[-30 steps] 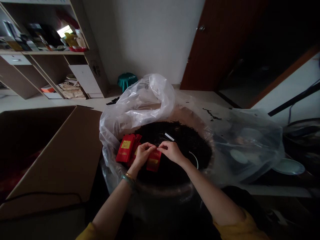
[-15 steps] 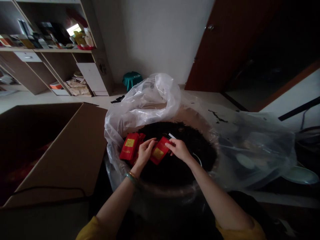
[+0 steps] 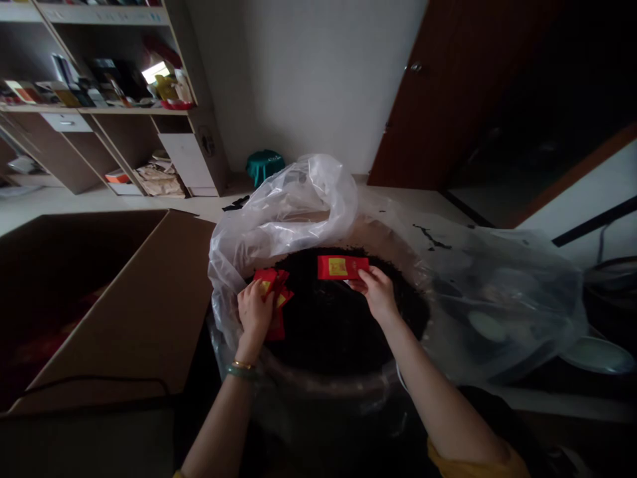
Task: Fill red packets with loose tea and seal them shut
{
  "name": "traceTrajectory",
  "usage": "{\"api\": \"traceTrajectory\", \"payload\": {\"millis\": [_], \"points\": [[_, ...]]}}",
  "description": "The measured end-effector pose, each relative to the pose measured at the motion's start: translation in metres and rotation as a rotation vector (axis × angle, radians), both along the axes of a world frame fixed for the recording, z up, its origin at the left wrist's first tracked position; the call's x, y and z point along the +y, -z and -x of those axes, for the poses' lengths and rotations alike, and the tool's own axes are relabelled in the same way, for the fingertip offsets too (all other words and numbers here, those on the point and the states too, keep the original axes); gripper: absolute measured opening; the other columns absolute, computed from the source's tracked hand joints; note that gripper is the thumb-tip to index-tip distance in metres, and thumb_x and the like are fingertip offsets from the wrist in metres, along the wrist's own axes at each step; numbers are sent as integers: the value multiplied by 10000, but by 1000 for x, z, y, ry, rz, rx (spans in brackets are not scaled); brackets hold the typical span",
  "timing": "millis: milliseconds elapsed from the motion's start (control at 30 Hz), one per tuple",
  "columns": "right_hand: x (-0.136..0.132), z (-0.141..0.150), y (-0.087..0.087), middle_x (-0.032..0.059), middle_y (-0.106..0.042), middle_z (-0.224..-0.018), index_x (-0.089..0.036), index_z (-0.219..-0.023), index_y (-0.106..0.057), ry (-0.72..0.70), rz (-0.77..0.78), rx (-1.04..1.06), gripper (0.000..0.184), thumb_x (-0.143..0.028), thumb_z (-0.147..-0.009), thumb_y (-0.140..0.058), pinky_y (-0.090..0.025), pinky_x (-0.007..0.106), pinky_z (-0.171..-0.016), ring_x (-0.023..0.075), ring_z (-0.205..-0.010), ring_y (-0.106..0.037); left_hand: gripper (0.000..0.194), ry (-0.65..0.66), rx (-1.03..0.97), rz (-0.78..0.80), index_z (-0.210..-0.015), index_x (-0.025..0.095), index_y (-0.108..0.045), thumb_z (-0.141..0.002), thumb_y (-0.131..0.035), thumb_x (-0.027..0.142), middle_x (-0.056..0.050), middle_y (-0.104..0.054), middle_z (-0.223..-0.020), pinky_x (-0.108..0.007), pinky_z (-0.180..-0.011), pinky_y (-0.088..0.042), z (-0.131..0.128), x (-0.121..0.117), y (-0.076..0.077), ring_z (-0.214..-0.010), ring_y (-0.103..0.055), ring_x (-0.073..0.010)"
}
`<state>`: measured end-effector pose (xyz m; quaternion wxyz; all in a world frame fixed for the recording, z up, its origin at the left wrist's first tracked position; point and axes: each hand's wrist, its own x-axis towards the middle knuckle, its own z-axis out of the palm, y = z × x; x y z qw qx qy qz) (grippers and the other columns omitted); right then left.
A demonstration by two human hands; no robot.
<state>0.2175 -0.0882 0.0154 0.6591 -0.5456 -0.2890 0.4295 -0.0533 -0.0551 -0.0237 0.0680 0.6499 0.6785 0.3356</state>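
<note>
The packet [image 3: 338, 267] could slip, with the right hand [image 3: 377, 292] clamping fingers on just its right end; whether the left hand [image 3: 255, 311] grips is unclear.

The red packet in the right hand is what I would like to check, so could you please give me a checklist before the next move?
1. Grip: ok; the right hand pinches the red packet near one end.
2. Label visible: ok; the held packet's yellow label faces the camera.
3. Held packet apart from the pile: ok; dark loose material shows between it and the other red packets.
4. Pile squared up: not ok; those packets overlap at differing angles.
5. Left hand gripping a packet: cannot tell; it rests on the pile, fingertips partly hidden.
6. Held packet sealed: cannot tell; too small and dim.
</note>
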Motion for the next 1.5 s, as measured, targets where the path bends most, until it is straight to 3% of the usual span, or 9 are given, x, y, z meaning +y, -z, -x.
{"api": "traceTrajectory", "payload": {"millis": [167, 367, 567, 700, 867, 967, 1167, 1367, 1500], "points": [[-4, 1, -7, 2, -683, -663, -195, -742, -611, -105, 41, -192, 297, -448, -621, -710, -578, 332, -553, 191, -573, -653, 264, 28, -21, 5, -922, 196, -735, -845, -510, 310, -110, -671, -1140, -414, -935, -418, 4, 3, 0, -1044, -576, -293], [-5, -1, -7, 3, -666, -619, -193, -745, -581, -126, 71, -326, 300, -459, -645, -677, -555, 321, -477, 190, -490, -638, 222, 41, 44, 28, -917, 196, -736, -807, -597, 329, -112, -679, -1143, -400, -920, -435, 5, 2, -3, -1058, -589, -300], [-5, -6, -10, -14, -679, -646, -193, -809, -547, -203, 120, -286, 237, -331, -648, -654, -527, 249, -432, 151, -472, -633, 325, 49, 110, 189, -948, 191, -711, -916, -402, 284, -106, -721, -1015, -341, -829, -460, 4, 2, -18, -925, -662, -250], [-6, -3, -10, -6, -687, -653, -198, -776, -541, -253, 135, -299, 184, -280, -648, -645, -519, 237, -443, 153, -506, -643, 320, -38, 125, 232, -1001, 152, -673, -917, -376, 238, -137, -722, -967, -415, -889, -441, 2, -1, -30, -938, -659, -277], [-8, 12, -6, -2, -689, -687, -209, -786, -536, -342, 106, -269, 207, -307, -654, -661, -524, 261, -459, 167, -547, -646, 379, 126, -255, -105, -1154, 168, -613, -805, -618, 314, -119, -661, -1185, -464, -1050, -351, -21, -13, -37, -1212, -521, -289], [-11, 19, -8, 13, -695, -744, -211, -796, -549, -371, 46, -258, 236, -344, -657, -687, -540, 279, -502, 184, -630, -658, 455, 387, -609, 161, -1096, 164, -659, -694, -732, 364, -85, -738, -956, -369, -841, -515, -42, -18, -35, -895, -674, -246], [-15, 27, -12, 39, -714, -886, -180, -972, -589, -392, 57, -225, 433, -356, -615, -759, -493, 231, -515, 180, -735, -658, 430, 447, -1092, 435, -845, 112, -688, -564, -816, 410, -67, -734, -754, -276, -616, -542, -65, -26, -24, -659, -681, -187], [-15, 32, -10, 65, -723, -842, -155, -899, -655, -434, 128, -278, 402, -311, -557, -796, -502, 273, -536, 197, -691, -647, 460, 519, -1116, 455, -963, 118, -688, -628, -777, 420, -89, -749, -849, -298, -664, -563, -69, -30, -34, -749, -701, -212], [-17, 32, -15, 69, -725, -872, -167, -923, -673, -466, 99, -266, 397, -325, -576, -785, -501, 269, -540, 204, -719, -653, 336, 468, -1036, 387, -847, 127, -731, -638, -764, 388, -74, -751, -805, -282, -667, -546, -73, -28, -39, -730, -691, -208]]}}
